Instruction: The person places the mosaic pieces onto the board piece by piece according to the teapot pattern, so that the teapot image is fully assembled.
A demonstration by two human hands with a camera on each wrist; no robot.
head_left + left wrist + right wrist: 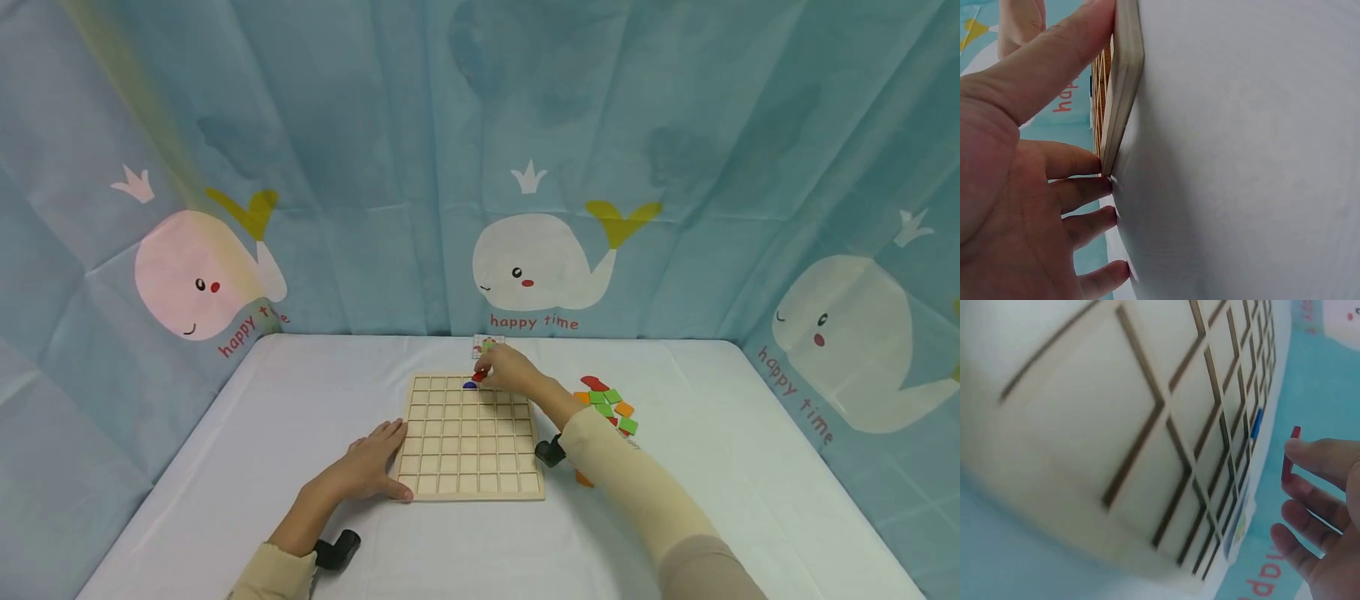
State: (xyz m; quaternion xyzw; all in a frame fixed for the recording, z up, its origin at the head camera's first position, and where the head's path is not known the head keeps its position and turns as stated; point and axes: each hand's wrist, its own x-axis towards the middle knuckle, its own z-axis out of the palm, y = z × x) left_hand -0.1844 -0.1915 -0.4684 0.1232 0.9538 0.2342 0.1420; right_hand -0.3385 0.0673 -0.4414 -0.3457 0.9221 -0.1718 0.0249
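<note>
While pinching a small red piece (480, 377) between thumb and forefinger of the right hand (506, 369), holds it near the far edge of a pale wooden grid board (468, 444), close to a blue piece (469, 385) in the board's farthest row. Seen from the right wrist, presents the red piece edge-on, thin and nearly upright between the fingertips, with the other fingers loosely bent beside it. Cannot tell from these views whether it touches the board.

Rests the left hand (371, 461) by the board's near left corner, fingers spread and extended along the left side, thumb laid against the near rim. Seen from the left wrist, sets the forefinger's tip against the board's edge and brings the remaining fingertips down to the white cloth.

To the right of the board, partly behind the right forearm, spreads into a loose group of green, orange and red pieces (604, 410), some overlapping. Nearer, just beside the sleeve (626, 475), shows one more orange piece (584, 479), partly hidden. Just beyond the board's far edge, includes a small printed card (489, 345), lying partly behind the right hand.

Lies all on a white-covered bench (262, 433), backed by a blue curtain (375, 250) printed with pale whales (532, 267), crowns and red lettering.
</note>
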